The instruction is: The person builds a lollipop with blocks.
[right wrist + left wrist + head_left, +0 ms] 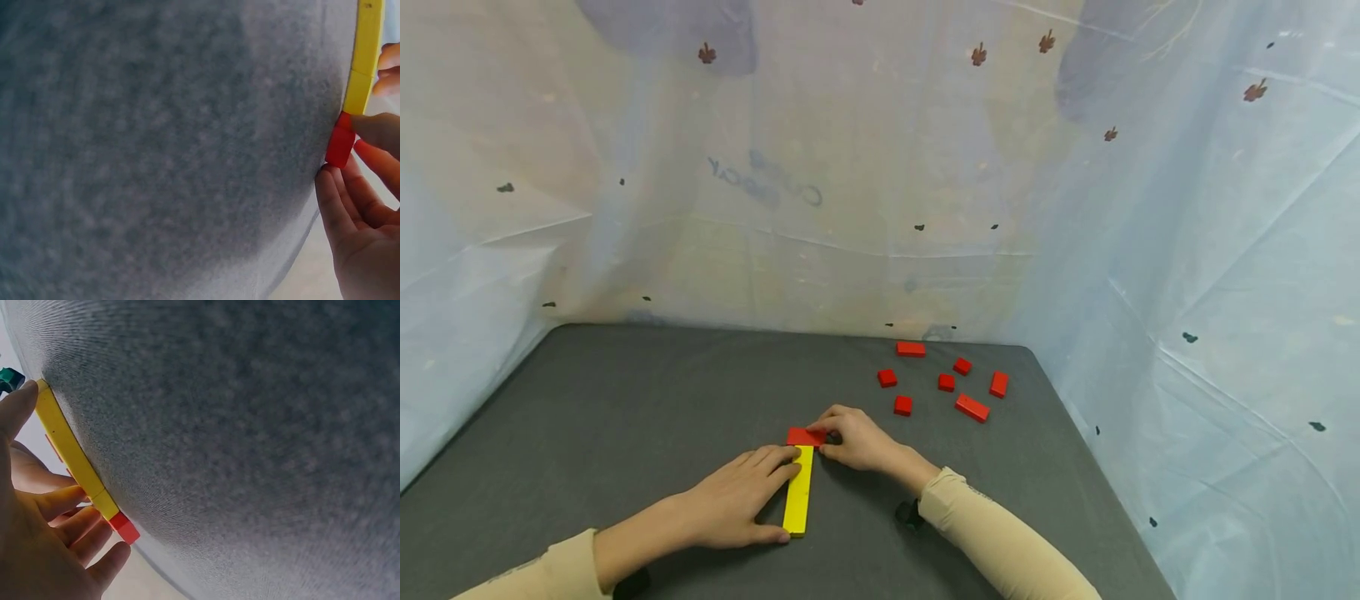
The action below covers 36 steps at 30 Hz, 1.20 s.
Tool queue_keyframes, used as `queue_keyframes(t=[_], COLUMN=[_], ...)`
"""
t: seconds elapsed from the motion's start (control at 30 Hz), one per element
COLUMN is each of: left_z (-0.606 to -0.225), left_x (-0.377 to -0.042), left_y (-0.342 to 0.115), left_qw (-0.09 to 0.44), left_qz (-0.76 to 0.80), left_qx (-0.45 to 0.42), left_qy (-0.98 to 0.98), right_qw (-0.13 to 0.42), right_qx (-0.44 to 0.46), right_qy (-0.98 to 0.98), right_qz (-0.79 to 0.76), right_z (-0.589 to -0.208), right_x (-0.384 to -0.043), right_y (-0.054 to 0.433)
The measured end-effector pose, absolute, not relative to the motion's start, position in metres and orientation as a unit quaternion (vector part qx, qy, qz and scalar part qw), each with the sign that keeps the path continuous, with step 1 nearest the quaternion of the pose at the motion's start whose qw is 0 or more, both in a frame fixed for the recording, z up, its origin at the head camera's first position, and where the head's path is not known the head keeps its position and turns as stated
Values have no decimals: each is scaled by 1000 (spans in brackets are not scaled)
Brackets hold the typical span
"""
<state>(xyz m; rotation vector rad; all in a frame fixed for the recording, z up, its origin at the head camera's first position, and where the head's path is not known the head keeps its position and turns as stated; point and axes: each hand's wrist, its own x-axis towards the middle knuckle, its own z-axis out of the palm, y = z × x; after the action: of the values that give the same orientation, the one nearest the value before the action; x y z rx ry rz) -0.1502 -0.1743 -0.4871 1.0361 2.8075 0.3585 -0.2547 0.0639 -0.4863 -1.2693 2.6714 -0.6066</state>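
Two yellow blocks (799, 492) lie end to end as a narrow strip on the dark grey cloth, a seam showing between them in both wrist views. Across their far end lies a red block (801, 437), forming a T-like or corner shape. My left hand (737, 497) spreads along the strip's left side, its thumb at the near end and its fingertips at the far part. From the right, my right hand (856, 440) pinches the red block's right end between thumb and fingers. In the right wrist view the red block (339, 147) sits against the yellow.
Several loose red pieces lie at the back right, among them a small cube (903, 406) and a longer block (972, 408). The grey table (625, 400) is bounded by a pale translucent sheet (850, 275) behind and at the sides.
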Motion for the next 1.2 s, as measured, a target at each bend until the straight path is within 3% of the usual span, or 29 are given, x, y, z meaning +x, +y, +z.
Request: queue_keyframes(t=[0.4,0.8,1.2], left_z=[-486,-491,-492], left_x=[-149,-154,-159], left_y=[-179,-176,-176], left_qw=[54,63,82], left_qz=[121,132,123], left_qx=[341,330,331], left_qy=[931,932,932], right_qw=[53,-30,-14], right_qx=[-369,-266,-215], right_qy=[871,900,925], right_qz=[-320,-344,-314], right_z=[-473,-477,-485], right_x=[-259,-282,-300], right_y=[93,154,178])
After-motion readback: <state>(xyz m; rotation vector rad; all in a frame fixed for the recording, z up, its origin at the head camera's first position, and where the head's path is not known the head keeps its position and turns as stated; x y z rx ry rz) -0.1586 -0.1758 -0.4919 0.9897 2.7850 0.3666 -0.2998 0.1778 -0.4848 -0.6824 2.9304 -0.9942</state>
